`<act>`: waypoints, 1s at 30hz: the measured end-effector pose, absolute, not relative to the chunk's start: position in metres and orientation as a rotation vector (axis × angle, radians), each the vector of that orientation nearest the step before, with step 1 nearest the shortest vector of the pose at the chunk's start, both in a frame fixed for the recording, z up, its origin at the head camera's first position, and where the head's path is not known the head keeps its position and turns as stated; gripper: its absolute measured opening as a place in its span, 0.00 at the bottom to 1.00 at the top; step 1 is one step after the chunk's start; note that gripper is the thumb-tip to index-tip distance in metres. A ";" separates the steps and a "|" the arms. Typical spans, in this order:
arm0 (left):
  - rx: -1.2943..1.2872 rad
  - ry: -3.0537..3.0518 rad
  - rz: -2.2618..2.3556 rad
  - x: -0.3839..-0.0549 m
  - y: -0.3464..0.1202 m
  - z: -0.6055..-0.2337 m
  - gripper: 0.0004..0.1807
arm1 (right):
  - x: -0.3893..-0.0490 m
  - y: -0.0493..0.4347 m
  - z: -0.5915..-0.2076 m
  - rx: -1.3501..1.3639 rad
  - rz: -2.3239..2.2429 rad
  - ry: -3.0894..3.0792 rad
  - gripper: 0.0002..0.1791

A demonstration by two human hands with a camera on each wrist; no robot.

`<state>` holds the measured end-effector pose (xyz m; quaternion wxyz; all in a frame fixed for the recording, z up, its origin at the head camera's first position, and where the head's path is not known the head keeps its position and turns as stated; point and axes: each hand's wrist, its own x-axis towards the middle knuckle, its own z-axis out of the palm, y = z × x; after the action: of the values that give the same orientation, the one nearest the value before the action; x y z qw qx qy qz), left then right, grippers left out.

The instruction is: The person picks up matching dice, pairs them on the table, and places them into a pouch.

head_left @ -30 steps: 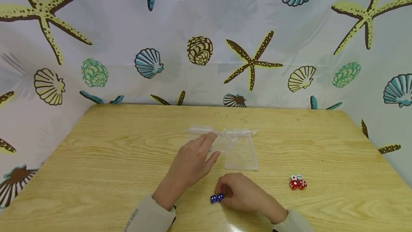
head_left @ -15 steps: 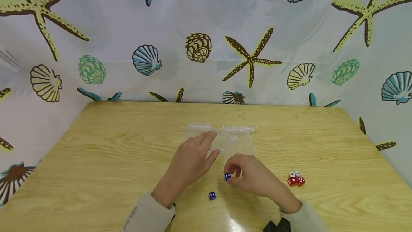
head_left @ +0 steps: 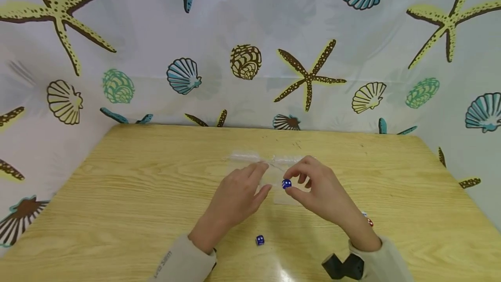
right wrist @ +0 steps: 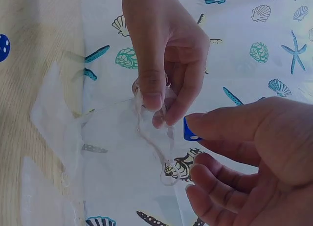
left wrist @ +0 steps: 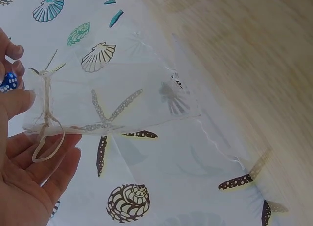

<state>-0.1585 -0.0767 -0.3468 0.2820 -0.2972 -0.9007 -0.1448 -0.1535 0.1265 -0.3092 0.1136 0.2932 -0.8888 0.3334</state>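
Observation:
My left hand [head_left: 239, 190] holds the mouth of a sheer drawstring pouch [left wrist: 117, 96] between thumb and fingers. Its pale cord [right wrist: 155, 146] dangles in a loop in the right wrist view. Just right of it, my right hand [head_left: 322, 188] pinches a blue die [head_left: 287, 184] with white pips between thumb and forefinger. In the left wrist view the right fingertips and die are close to the pouch's mouth. A second blue die [head_left: 260, 240] lies on the table, nearer the body than both hands.
Sheer pouches lie flat beyond the hands, one pouch [head_left: 244, 156] at left and another pouch [head_left: 287, 198] behind the right hand. A red die [head_left: 369, 222] and a white die [head_left: 364, 214] show past the right forearm. A shell-patterned cloth [head_left: 219, 90] encloses the wooden table [head_left: 156, 164].
My right hand has picked up one blue die from beside the other and carried it forward and right, up alongside the left hand. The left hand has stayed nearly still.

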 end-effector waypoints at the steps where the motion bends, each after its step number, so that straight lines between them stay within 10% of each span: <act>1: -0.799 -2.416 -0.387 -0.158 -0.076 -0.347 0.23 | -0.154 0.126 -0.309 0.852 0.977 -2.598 0.09; 30: -0.865 -2.352 -0.386 -0.153 -0.067 -0.346 0.24 | -0.153 0.112 -0.318 0.743 0.605 -2.585 0.14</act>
<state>-0.1529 -0.0671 -0.3460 0.2982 -0.3257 -0.8854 -0.1454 -0.1533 0.1124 -0.3180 0.1911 0.2646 -0.9204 0.2154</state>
